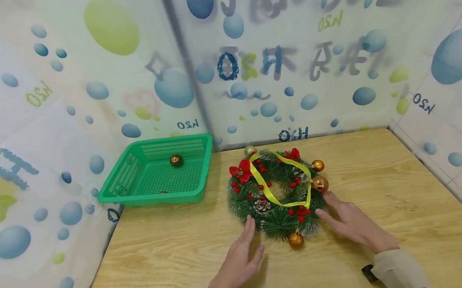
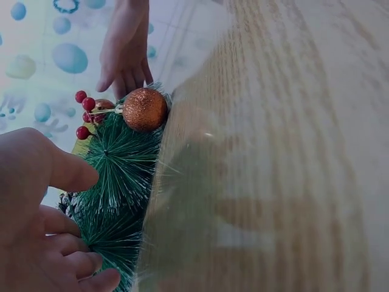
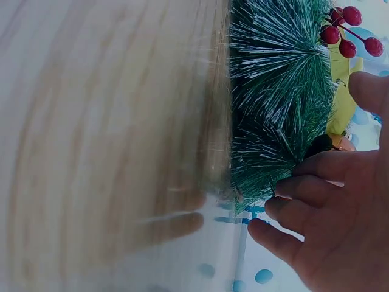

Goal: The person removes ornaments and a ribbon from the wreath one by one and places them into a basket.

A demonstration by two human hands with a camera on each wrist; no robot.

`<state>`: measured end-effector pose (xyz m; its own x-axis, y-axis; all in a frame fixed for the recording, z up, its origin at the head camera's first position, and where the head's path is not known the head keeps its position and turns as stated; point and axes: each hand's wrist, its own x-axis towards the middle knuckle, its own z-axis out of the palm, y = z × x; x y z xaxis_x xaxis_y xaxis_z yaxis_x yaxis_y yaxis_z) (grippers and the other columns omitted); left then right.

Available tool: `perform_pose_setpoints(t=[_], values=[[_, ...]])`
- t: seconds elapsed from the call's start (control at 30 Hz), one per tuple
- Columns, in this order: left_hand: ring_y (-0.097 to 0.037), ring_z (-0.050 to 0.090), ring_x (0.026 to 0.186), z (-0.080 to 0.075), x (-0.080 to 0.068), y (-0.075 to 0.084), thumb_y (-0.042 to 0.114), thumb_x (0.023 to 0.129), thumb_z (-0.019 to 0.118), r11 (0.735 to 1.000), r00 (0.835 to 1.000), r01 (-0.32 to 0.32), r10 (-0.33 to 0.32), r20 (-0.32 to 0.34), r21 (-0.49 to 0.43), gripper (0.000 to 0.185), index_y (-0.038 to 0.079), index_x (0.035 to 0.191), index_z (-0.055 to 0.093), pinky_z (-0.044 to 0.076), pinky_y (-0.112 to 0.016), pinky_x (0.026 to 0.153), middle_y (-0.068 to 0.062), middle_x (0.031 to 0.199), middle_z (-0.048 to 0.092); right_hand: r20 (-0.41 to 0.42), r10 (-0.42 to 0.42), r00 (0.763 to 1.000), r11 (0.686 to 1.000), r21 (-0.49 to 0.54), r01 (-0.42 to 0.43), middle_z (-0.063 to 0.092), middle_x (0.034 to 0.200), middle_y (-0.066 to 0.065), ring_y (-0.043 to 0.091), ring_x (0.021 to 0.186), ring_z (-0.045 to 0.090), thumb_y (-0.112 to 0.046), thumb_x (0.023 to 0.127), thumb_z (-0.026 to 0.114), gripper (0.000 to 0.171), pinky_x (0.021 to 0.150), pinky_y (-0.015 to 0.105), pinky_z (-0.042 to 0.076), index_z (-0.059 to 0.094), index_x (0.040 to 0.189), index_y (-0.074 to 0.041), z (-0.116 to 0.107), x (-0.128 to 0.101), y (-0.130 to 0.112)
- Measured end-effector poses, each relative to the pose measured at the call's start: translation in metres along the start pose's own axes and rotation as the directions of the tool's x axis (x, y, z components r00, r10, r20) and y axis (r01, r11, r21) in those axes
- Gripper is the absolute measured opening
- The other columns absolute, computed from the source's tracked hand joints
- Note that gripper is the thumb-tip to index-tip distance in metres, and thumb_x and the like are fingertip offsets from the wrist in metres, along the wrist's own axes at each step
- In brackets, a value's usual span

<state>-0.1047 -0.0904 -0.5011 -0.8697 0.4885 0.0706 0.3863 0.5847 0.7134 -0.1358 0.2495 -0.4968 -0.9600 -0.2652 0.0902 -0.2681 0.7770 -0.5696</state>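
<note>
A green wreath [image 1: 278, 225] lies flat on the wooden table, trimmed with red flowers [image 1: 240, 171], red berries [image 1: 300, 212], a pine cone [image 1: 262, 205] and shiny balls. A yellow ribbon [image 1: 290, 205] loops across its top. My left hand [image 1: 238, 262] is at the wreath's near left edge, fingers extended beside the needles. On the other side, my right hand [image 1: 355, 224] has its fingertips right at the rim, just below a copper ball [image 1: 320, 184]. Between the hands, a glittery orange ball [image 2: 144, 109] sticks out from the near edge. Neither hand grips anything.
A green plastic basket [image 1: 154, 198] stands at the table's back left, with a copper ball [image 1: 176, 160] and a small red thing in it. Behind the table [image 1: 380, 173] hangs a printed curtain [image 1: 267, 82] with blue and green dots; similar sheets flank both sides.
</note>
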Motion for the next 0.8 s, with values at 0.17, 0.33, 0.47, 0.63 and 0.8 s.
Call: perform_pose_setpoints(t=[0.17, 0.33, 0.47, 0.63, 0.8], values=[[-0.035, 0.019, 0.154, -0.001, 0.002, -0.001, 0.022, 0.105, 0.053, 1.000, 1.000, 0.006, -0.007, 0.009, 0.018, 0.073, 0.000, 0.161, 0.011, 0.021, -0.051, 0.124, -0.015, 0.169, 0.003, -0.008, -0.007, 1.000, 1.000, -0.015, 0.007, 0.028, 0.155, 0.039, 0.055, 0.138, 0.039, -0.042, 0.106, 0.050, 0.073, 0.114, 0.065, 0.037, 0.034, 0.149, 0.016, 0.001, -0.002, -0.002], [-0.034, 0.017, 0.154, -0.006, 0.007, -0.007, 0.024, 0.105, 0.053, 0.999, 0.999, 0.044, -0.044, 0.019, -0.007, 0.074, 0.003, 0.162, 0.010, 0.020, -0.051, 0.125, -0.011, 0.170, 0.001, -0.005, 0.000, 1.000, 1.000, -0.017, 0.000, 0.030, 0.154, 0.038, 0.054, 0.137, 0.041, -0.044, 0.106, 0.050, 0.075, 0.114, 0.064, 0.037, 0.034, 0.149, 0.015, 0.003, -0.004, -0.006], [-0.034, 0.015, 0.155, -0.012, 0.012, -0.011, 0.026, 0.105, 0.052, 0.997, 0.997, 0.074, -0.074, 0.027, -0.014, 0.074, 0.006, 0.162, 0.010, 0.018, -0.049, 0.126, -0.008, 0.170, 0.000, -0.002, -0.002, 1.000, 1.000, -0.022, 0.002, 0.031, 0.154, 0.038, 0.055, 0.137, 0.041, -0.045, 0.106, 0.049, 0.076, 0.114, 0.064, 0.037, 0.033, 0.149, 0.015, 0.007, -0.005, -0.009], [-0.035, 0.014, 0.155, -0.018, 0.017, -0.015, 0.028, 0.106, 0.051, 0.997, 0.996, 0.081, -0.080, 0.030, -0.020, 0.073, 0.007, 0.162, 0.009, 0.016, -0.047, 0.126, -0.008, 0.169, 0.001, 0.003, 0.006, 1.000, 1.000, -0.023, -0.006, 0.030, 0.153, 0.040, 0.056, 0.137, 0.040, -0.047, 0.105, 0.049, 0.077, 0.114, 0.065, 0.037, 0.035, 0.148, 0.016, 0.011, -0.007, -0.012], [-0.037, 0.016, 0.154, -0.021, 0.021, -0.017, 0.026, 0.106, 0.052, 0.997, 0.997, 0.077, -0.077, 0.011, -0.019, 0.071, 0.004, 0.161, 0.013, 0.017, -0.048, 0.126, -0.011, 0.169, 0.005, -0.008, -0.005, 1.000, 0.999, -0.035, 0.005, 0.030, 0.153, 0.039, 0.055, 0.137, 0.040, -0.047, 0.105, 0.050, 0.076, 0.114, 0.064, 0.037, 0.037, 0.147, 0.016, 0.014, -0.008, -0.014]])
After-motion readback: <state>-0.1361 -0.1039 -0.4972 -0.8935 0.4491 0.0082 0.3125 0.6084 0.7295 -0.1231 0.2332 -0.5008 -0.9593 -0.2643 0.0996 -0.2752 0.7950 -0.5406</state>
